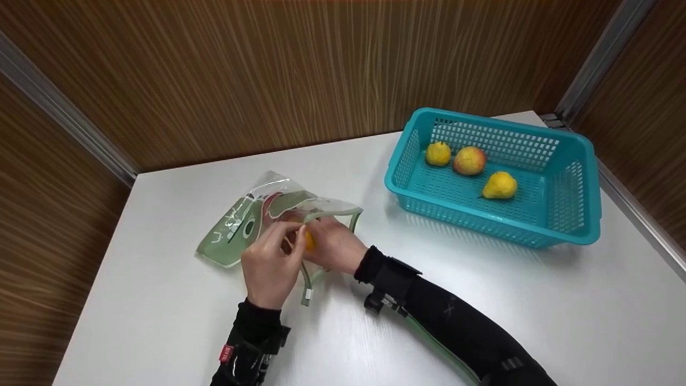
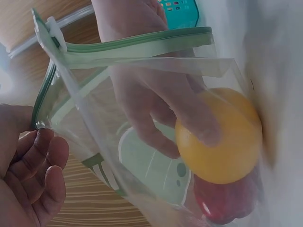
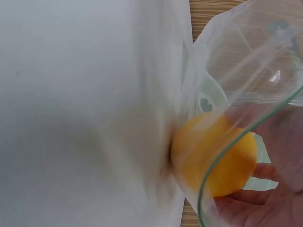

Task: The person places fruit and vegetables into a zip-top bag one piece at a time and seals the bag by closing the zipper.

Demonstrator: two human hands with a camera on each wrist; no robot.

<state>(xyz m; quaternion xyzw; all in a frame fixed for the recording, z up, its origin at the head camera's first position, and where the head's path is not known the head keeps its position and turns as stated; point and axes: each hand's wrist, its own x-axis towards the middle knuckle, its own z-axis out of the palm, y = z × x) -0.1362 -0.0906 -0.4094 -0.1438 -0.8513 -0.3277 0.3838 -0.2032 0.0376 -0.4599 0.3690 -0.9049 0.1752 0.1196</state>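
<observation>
A clear, green-printed zip bag lies tilted on the table, its mouth spread toward me. My left hand pinches the bag's green zip edge between thumb and fingers. Through the opening reaches my right hand, its fingers around an orange inside the bag. In the left wrist view, a shiny dark red fruit sits right against the orange, behind the plastic. The right wrist view shows the fingers curled along the side of the orange.
At the right stands a turquoise plastic basket. It holds two yellow pears and a round yellow-red fruit. A wood-grain panel rises behind the white table, with more panels at both sides.
</observation>
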